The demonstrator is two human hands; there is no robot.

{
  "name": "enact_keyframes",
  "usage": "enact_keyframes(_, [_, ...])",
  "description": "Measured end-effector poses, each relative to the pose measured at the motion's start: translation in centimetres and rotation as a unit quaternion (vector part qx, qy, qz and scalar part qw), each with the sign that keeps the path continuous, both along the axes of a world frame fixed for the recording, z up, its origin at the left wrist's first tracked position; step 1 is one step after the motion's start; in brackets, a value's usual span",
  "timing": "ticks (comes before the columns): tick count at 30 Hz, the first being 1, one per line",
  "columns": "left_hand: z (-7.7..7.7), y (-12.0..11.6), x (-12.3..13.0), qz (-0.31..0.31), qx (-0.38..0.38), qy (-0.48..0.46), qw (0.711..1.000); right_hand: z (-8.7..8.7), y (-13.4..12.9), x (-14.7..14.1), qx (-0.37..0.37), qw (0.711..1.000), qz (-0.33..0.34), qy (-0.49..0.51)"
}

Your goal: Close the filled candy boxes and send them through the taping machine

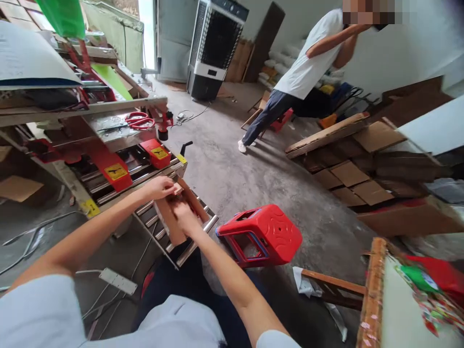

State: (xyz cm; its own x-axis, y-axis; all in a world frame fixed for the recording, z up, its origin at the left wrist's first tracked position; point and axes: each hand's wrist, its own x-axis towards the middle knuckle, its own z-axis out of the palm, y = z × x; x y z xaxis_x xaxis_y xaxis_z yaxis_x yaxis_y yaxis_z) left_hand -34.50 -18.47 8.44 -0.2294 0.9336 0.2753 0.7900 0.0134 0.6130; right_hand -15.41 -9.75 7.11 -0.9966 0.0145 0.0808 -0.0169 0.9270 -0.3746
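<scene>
- As I watch remotely through the head view, smooth, shiny metal rollers (188,255) run side by side in a narrow frame, close before the person's body.
- Hard, glossy surfaces stand out to me: a red plastic stool (282,234) with a squarish, round-cornered seat, and a red machine part (118,171) carrying a yellow label.
- Beyond them I pick out scissors (139,121) with looped red handles, a mottled grey concrete floor (217,145), and flat brown cardboard (348,179) piled on the right.
- The carton (167,220) rests on the rollers, near their end: plain brown, matt, longer than wide, its top open and its side panels raised.
- At its far end I see the left hand (161,187), fingers bent down over the edge; the right hand (185,216) dips into the opening, fingertips hidden.
- With this blur and those covered fingers, I cannot tell whether either hand is pinching anything or merely touching the cardboard walls.
</scene>
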Motion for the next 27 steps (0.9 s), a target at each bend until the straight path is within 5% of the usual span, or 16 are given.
enact_keyframes(5, [-1.6,2.4,3.0,0.195,-0.041,0.158,0.967,2.0,1.1,4.0,-0.185,0.948,-0.143,0.216])
enact_keyframes(9, [-2.0,2.6,4.6,0.261,-0.043,0.208,0.941,4.1,1.9,5.9,-0.116,0.922,-0.274,0.246])
enact_keyframes(14, [-1.7,2.1,4.4,0.268,-0.031,0.137,0.953,3.9,2.1,5.9,-0.208,0.945,-0.241,0.068])
enact_keyframes(17, [-1.4,1.6,3.7,0.211,0.017,0.094,0.973,3.7,2.3,5.9,-0.213,0.938,-0.265,0.061])
enact_keyframes(23, [-0.1,2.3,3.6,0.175,-0.105,0.179,0.963,4.0,2.0,5.4,-0.168,0.949,-0.262,0.046])
enact_keyframes(27, [-0.2,1.2,4.3,0.131,-0.041,0.133,0.982,3.5,1.7,5.5,-0.173,0.949,-0.259,0.048])
